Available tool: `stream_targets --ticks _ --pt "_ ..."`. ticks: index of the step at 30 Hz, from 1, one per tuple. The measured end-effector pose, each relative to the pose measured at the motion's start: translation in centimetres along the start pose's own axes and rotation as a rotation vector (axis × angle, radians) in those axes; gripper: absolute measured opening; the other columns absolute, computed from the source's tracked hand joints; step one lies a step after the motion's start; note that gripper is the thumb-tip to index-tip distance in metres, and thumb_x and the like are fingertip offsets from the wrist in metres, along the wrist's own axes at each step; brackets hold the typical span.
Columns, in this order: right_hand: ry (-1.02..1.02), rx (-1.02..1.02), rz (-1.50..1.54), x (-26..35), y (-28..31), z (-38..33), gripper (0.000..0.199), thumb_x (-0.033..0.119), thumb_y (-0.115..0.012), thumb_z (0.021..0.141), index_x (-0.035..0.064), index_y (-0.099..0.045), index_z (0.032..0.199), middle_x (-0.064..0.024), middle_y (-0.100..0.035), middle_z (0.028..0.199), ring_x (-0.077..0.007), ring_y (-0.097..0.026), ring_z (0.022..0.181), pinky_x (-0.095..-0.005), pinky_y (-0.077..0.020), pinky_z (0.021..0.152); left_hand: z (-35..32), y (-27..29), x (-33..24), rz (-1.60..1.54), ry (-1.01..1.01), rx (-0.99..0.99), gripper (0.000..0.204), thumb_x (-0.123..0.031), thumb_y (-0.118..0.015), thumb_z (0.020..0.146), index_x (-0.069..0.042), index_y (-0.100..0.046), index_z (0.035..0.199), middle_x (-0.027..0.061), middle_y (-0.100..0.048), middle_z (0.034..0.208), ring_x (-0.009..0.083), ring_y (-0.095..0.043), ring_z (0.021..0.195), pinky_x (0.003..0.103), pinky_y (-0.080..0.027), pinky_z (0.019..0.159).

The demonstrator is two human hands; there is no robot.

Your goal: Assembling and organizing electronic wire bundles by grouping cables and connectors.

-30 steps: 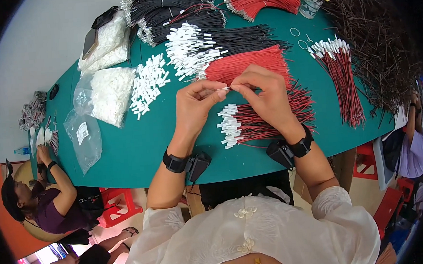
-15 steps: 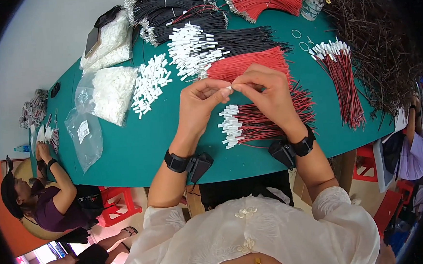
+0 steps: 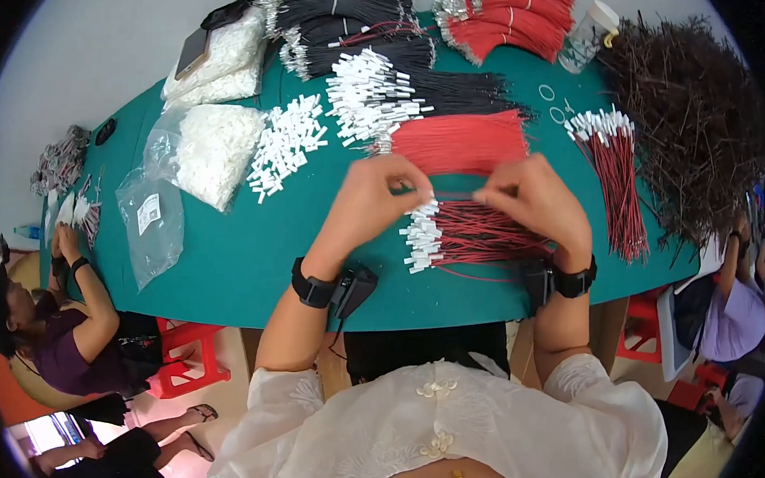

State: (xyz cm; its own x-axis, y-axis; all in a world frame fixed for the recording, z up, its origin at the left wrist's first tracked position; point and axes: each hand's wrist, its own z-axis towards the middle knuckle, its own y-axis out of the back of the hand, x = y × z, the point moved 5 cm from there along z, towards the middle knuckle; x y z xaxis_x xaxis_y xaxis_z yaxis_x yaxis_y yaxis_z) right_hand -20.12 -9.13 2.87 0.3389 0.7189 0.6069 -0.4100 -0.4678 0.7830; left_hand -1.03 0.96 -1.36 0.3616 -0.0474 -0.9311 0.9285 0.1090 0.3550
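My left hand (image 3: 383,197) is pinched on a small white connector above the near bundle of red and black wires with white connectors (image 3: 478,231). A thin, blurred wire appears to run from there to my right hand (image 3: 529,199), whose thumb and fingertips are pressed together on it. Both hands hang over the near bundle's upper edge. Just beyond them lie red wires (image 3: 460,142) and black wires (image 3: 461,90), their white connectors (image 3: 365,91) heaped at the left ends. Loose white connectors (image 3: 287,147) are scattered left of these.
Bags of white connectors (image 3: 217,153) and an empty clear bag (image 3: 150,231) lie left on the green table (image 3: 245,287). Black bundles (image 3: 342,9), red bundles (image 3: 513,12) and a cup (image 3: 587,38) stand far off. A dark wire heap (image 3: 695,123) is right; a person (image 3: 63,320) sits left.
My hands were together at one white connector and have drawn apart, the right one moving right. Both have come lower, over the near bundle. The whole view has shifted slightly.
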Motion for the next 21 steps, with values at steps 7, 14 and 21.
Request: stream_targets --ticks 7,14,21 --pt "0.06 -0.082 0.03 -1.0 -2.5 1.1 0.013 0.007 -0.074 0.084 -0.004 -0.071 0.09 -0.0128 -0.068 0.084 -0.0304 -0.066 0.078 -0.0384 -0.0525 0.071 2.2 1.6 -1.9 0.286 -0.127 0.07 0.021 -0.011 -0.082 0.078 -0.003 -0.075 0.097 0.0103 -0.072 0.091 0.0252 -0.069 0.088 0.036 -0.053 0.08" --pt "0.204 -0.228 -0.101 -1.0 -6.2 3.4 0.018 0.009 -0.075 0.081 0.0002 -0.071 0.096 -0.0101 -0.066 0.095 -0.0317 -0.063 0.092 -0.0411 -0.0519 0.079 8.5 8.1 1.6 0.993 -0.133 -0.269 0.016 -0.009 -0.079 0.075 -0.003 -0.073 0.088 0.0172 -0.072 0.097 0.0369 -0.068 0.092 0.046 -0.053 0.082" --pt "0.222 -0.271 -0.159 -2.6 -6.8 4.0 0.017 0.008 -0.074 0.08 0.0025 -0.071 0.095 -0.0087 -0.063 0.09 -0.0295 -0.061 0.093 -0.0412 -0.0515 0.081 7.9 8.3 1.5 1.0 -0.073 -0.343 0.016 -0.007 -0.079 0.076 -0.004 -0.074 0.09 0.0159 -0.073 0.09 0.0305 -0.071 0.084 0.04 -0.056 0.076"
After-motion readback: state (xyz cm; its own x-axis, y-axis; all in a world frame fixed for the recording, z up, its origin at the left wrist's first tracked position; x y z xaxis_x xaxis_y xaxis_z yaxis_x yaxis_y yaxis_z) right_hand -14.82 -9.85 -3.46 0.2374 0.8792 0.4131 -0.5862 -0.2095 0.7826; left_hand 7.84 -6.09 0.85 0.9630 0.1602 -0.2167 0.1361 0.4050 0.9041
